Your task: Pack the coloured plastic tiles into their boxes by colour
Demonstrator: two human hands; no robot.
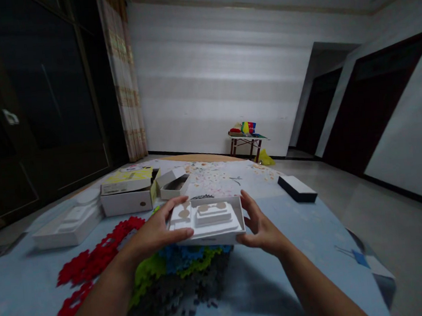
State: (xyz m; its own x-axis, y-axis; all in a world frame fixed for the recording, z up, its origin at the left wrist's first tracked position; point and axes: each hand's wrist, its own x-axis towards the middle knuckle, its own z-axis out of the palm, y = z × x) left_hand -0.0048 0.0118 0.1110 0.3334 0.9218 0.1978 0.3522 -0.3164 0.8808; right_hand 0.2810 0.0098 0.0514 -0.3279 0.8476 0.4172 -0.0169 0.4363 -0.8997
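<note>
A shallow white box [212, 239] with a moulded white insert and brownish round marks is held up between both hands. My left hand [172, 225] grips its left end, thumb along the front and fingers behind. At the right end, my right hand [256, 222] has its thumb at the front corner and fingers around the far side. Beneath the box lies a heap of toothed, gear-like pieces: green ones [150, 271], blue ones [175, 259] and dark grey ones [192, 291]. Red pieces [91, 260] spread to the left.
On the left of the cloth-covered table [264, 280] are a white tray-like box [68, 227], a yellow-and-white carton [125, 201] and a small open box [174, 184]. A black-and-white box [297, 188] sits near the right edge. A small table [248, 138] stands by the wall.
</note>
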